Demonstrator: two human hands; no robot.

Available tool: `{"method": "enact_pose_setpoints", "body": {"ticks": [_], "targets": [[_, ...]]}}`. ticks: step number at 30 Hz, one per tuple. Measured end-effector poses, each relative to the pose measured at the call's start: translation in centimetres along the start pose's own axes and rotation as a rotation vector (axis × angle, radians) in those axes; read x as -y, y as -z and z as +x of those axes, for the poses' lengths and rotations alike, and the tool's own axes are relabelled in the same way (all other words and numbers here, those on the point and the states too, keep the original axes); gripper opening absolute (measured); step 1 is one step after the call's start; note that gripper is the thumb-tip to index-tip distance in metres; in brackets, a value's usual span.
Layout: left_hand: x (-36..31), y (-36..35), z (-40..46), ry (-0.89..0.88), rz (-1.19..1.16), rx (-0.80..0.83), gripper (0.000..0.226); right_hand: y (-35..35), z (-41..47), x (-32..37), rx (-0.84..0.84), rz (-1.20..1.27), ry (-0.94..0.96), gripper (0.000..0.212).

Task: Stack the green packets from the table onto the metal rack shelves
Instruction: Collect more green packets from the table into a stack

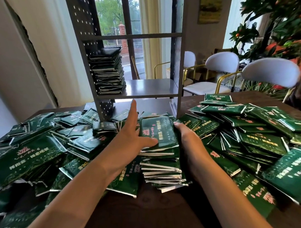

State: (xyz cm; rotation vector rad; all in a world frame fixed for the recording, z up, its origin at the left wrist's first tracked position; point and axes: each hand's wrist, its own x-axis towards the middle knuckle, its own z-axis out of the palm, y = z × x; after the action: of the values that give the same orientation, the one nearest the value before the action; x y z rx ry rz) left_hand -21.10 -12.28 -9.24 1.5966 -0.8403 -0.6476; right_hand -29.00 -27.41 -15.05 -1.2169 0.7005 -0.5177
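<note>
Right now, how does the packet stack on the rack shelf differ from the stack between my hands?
The shelf stack sits on the metal rack at its left side, untouched; the hand-held stack rests on the table among loose packets. The left hand presses the hand-held stack's left side, thumb on top, and the right hand grips its right side. The shelf stack looks darker, shadowed. Both are green packets lying flat.

daylit, fairly bright | light from window [116, 25] behind rack [147, 89], shelves backlit | soft glare on packets [159, 131] | wide-angle bending at edges | plant [281, 28] top right motion-blurred | centre sharp
</note>
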Motion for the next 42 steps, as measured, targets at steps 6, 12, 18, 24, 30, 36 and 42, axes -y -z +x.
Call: {"method": "enact_pose_setpoints", "body": {"ticks": [6,12,18,24,30,36,42], "targets": [[0.3,0.3,0.2,0.159,-0.310,-0.002,0.112,0.0,-0.4,0.4,0.017,-0.043,0.077,0.037],[1.1,0.4,0.0,0.207,-0.225,-0.080,0.064,-0.6,-0.6,0.3,0.052,-0.105,0.111,0.051],[1.0,0.6,-0.6,0.230,-0.175,-0.137,0.077,-0.7,-1.9,0.9,0.044,-0.194,0.135,0.044],[0.7,-0.2,-0.8,0.283,-0.214,-0.105,0.056,-1.1,-2.5,0.9,0.021,-0.172,0.166,0.062],[1.2,-0.7,-1.0,0.325,-0.503,0.043,0.055,0.9,-1.1,-1.3,0.093,-0.066,0.027,0.121],[1.6,-1.0,-1.3,0.363,-0.567,0.045,0.058,-0.5,-7.4,0.8,0.007,-0.123,-0.058,0.077],[0.8,-2.5,-1.9,0.347,-0.511,0.019,0.065,-1.2,-8.6,-1.2,0.013,0.003,-0.066,0.083]]}}
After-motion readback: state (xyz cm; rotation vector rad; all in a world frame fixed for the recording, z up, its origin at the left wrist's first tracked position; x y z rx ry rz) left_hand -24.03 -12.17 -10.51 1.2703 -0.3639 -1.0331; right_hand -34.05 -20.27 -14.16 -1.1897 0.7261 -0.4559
